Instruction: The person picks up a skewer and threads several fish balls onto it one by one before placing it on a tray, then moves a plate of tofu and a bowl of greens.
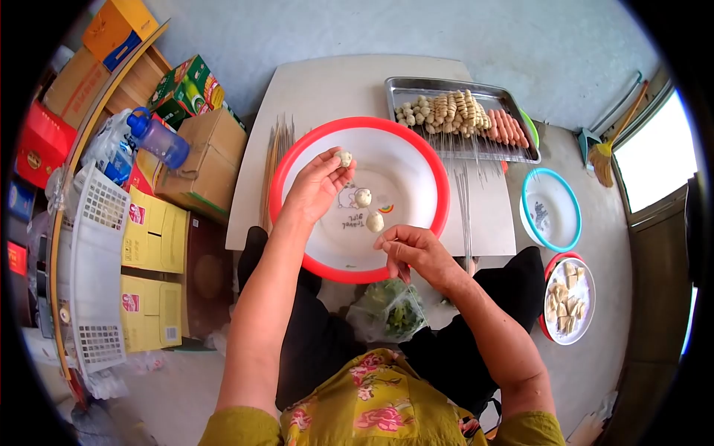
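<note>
My left hand pinches a small pale speckled ball above a white basin with a red rim. Two similar balls, an upper one and a lower one, appear in a line between my hands, over the basin's printed bottom. The closed fingers of my right hand are just below the lower ball, at the basin's near edge. A thin skewer seems to run from them through the balls, but it is too fine to make out clearly.
A metal tray at the back right holds skewered food. Thin skewers lie left of the basin. A blue-rimmed basin and a plate of cut pieces stand at right. Boxes fill the left; a bag of greens is below.
</note>
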Available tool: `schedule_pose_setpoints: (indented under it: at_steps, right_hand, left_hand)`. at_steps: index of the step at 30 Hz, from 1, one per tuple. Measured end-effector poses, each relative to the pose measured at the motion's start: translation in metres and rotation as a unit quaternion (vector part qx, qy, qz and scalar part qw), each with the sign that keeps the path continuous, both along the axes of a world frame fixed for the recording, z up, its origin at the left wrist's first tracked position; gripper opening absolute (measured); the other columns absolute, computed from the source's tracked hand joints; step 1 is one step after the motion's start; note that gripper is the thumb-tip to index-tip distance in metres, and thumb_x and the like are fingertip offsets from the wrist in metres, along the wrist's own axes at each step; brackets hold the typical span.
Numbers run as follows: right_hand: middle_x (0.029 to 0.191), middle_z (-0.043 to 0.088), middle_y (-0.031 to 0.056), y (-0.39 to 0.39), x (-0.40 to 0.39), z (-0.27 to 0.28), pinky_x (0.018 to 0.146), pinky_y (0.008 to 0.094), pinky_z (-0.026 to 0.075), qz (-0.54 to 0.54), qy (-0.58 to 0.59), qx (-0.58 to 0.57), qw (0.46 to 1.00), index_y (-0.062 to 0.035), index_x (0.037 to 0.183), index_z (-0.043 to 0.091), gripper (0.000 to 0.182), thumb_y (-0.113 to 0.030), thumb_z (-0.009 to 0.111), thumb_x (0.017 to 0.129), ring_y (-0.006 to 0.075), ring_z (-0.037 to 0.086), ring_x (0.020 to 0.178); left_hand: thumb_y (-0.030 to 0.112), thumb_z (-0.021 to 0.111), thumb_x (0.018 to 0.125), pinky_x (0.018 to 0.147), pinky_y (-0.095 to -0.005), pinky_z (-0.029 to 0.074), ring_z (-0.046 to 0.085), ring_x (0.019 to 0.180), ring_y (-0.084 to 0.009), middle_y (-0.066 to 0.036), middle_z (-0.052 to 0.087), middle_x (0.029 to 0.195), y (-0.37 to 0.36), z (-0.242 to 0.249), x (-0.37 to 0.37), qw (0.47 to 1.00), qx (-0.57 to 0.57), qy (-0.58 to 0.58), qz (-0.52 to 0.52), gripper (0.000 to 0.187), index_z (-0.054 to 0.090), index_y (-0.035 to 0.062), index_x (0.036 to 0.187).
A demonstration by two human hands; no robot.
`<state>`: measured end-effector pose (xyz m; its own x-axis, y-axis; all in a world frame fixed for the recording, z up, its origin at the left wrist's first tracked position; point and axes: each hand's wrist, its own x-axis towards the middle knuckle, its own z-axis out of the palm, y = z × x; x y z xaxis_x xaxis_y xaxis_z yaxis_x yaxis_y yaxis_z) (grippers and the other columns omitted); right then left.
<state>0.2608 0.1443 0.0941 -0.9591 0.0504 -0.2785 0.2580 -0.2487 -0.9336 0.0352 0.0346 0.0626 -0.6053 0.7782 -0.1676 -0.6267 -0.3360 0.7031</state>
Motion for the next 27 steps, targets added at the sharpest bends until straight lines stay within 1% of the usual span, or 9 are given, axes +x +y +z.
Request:
schedule_pose_setpoints:
  at_steps: [14, 17, 20, 22, 25, 27]
  right_hand:
    - [0.061, 0.057, 0.0045, 0.0005, 0.0001, -0.0017, 0.048, 0.0219, 0.042, -0.009, -0.001, 0.003, 1.0, -0.0015, 0.103, 0.058, 0.018, -0.013, 0.048, 0.092, 0.009, 0.051, 0.05]
    - [0.06, 0.057, 0.0048, 0.0001, 0.0, -0.0007, 0.047, 0.021, 0.04, -0.012, 0.0, -0.005, 1.0, -0.0012, 0.099, 0.057, 0.018, -0.016, 0.049, 0.094, 0.0085, 0.05, 0.05]
    - [0.061, 0.057, 0.0044, 0.0005, -0.0002, -0.0006, 0.048, 0.022, 0.042, -0.011, 0.001, 0.007, 1.0, -0.0018, 0.102, 0.058, 0.018, -0.014, 0.048, 0.093, 0.0093, 0.05, 0.049]
    - [0.061, 0.057, 0.0047, 0.0002, -0.0006, -0.0013, 0.048, 0.022, 0.041, -0.015, -0.001, 0.004, 1.0, -0.0016, 0.102, 0.058, 0.018, -0.013, 0.047, 0.093, 0.0094, 0.049, 0.048]
    - [0.061, 0.057, 0.0051, 0.0001, -0.0008, -0.0011, 0.048, 0.0222, 0.042, -0.012, 0.0, 0.001, 1.0, -0.0013, 0.102, 0.058, 0.018, -0.012, 0.046, 0.092, 0.0096, 0.05, 0.048]
    - [0.061, 0.057, 0.0053, -0.0004, -0.001, 0.0005, 0.048, 0.0222, 0.042, -0.014, -0.002, -0.001, 1.0, -0.0011, 0.102, 0.058, 0.018, -0.011, 0.046, 0.092, 0.0097, 0.05, 0.048]
  left_hand:
    - [0.006, 0.058, 0.088, 0.088, -0.0318, 0.05, 0.061, 0.097, -0.0212, -0.011, 0.063, 0.101, 0.0016, -0.0019, 0.002, 1.0, 0.013, 0.004, 0.002, 0.015, 0.057, 0.0041, 0.103]
    - [0.006, 0.058, 0.088, 0.088, -0.0316, 0.05, 0.061, 0.097, -0.0209, -0.011, 0.063, 0.101, 0.0025, -0.0016, 0.0031, 1.0, 0.013, 0.005, 0.004, 0.014, 0.058, 0.004, 0.102]
    - [0.006, 0.058, 0.088, 0.089, -0.0317, 0.05, 0.061, 0.098, -0.021, -0.011, 0.063, 0.101, 0.0038, -0.0004, 0.0053, 1.0, 0.009, 0.005, 0.005, 0.014, 0.058, 0.0038, 0.102]
    - [0.006, 0.059, 0.088, 0.088, -0.0324, 0.05, 0.061, 0.095, -0.0212, -0.01, 0.063, 0.097, 0.0044, 0.0005, 0.0062, 1.0, 0.006, 0.008, 0.011, 0.015, 0.055, 0.003, 0.102]
    - [0.006, 0.059, 0.088, 0.089, -0.0322, 0.05, 0.06, 0.099, -0.0215, -0.011, 0.063, 0.101, 0.004, -0.0018, 0.0048, 1.0, 0.009, 0.009, 0.004, 0.016, 0.056, 0.0035, 0.103]
    - [0.006, 0.059, 0.088, 0.09, -0.0324, 0.05, 0.06, 0.099, -0.0215, -0.011, 0.063, 0.102, 0.004, -0.0026, 0.0042, 1.0, 0.008, 0.018, 0.003, 0.016, 0.056, 0.0036, 0.103]
